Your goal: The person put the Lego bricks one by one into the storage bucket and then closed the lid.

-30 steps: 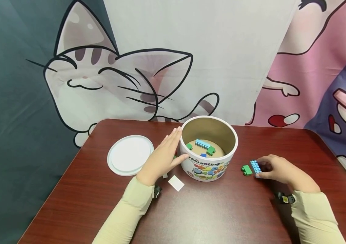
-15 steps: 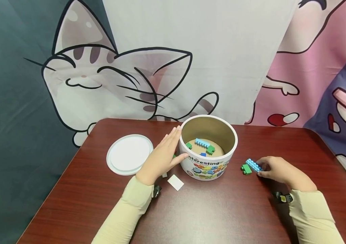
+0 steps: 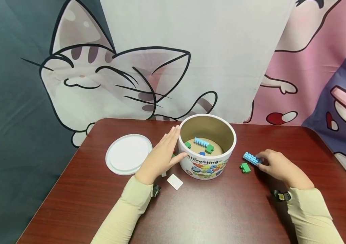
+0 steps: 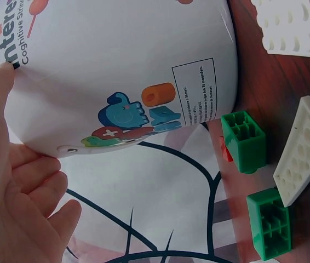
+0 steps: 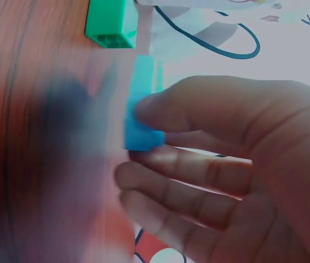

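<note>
Cartoon-printed cloth (image 3: 228, 37) backs a reddish-brown table (image 3: 209, 213), where a firm, level pinch should best steady a light-blue brick (image 3: 250, 158). Thumb and fingers of a person's right hand (image 3: 278, 166) grip one end of it; the left hand (image 3: 157, 157), fingers outstretched, rests against a white tub (image 3: 205, 170) holding bricks (image 3: 209, 149). Near the gripped piece lies a green brick (image 3: 245, 167); beyond, a white lid (image 3: 127, 154).

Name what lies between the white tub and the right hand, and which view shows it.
Between the white tub and the right hand, the head view shows a green brick on the table and a light blue brick, which that hand pinches.
</note>
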Tool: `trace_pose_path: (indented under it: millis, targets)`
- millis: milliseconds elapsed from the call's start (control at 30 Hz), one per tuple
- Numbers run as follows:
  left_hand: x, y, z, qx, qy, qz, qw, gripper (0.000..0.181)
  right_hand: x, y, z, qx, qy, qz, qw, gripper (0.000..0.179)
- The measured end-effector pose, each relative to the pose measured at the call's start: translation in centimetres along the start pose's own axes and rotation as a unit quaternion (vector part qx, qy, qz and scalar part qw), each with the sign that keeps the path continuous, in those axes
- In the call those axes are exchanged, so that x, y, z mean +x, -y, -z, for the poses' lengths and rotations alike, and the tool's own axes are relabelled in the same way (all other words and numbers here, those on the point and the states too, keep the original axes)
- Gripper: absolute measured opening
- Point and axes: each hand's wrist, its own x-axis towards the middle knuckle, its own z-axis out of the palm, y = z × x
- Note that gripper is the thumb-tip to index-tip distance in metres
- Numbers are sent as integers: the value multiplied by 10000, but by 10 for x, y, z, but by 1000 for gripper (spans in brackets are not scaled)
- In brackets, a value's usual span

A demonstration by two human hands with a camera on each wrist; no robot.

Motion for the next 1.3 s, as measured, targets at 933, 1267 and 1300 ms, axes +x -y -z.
trace_pose_path:
  millis: [933,1267,1300]
  targets:
    - [0,0,1,-19,-12,21,10000,86,1,37,10,1274,-2710,100,9541,25]
    - [-1,0,-1,-55,-70,-9,10000,86,1,62,24,1633,-3419,202,9252,28]
    - [-1,0,-1,-50,-82,-11,10000,86,1,65,27,1640,-3525,213,9211,28]
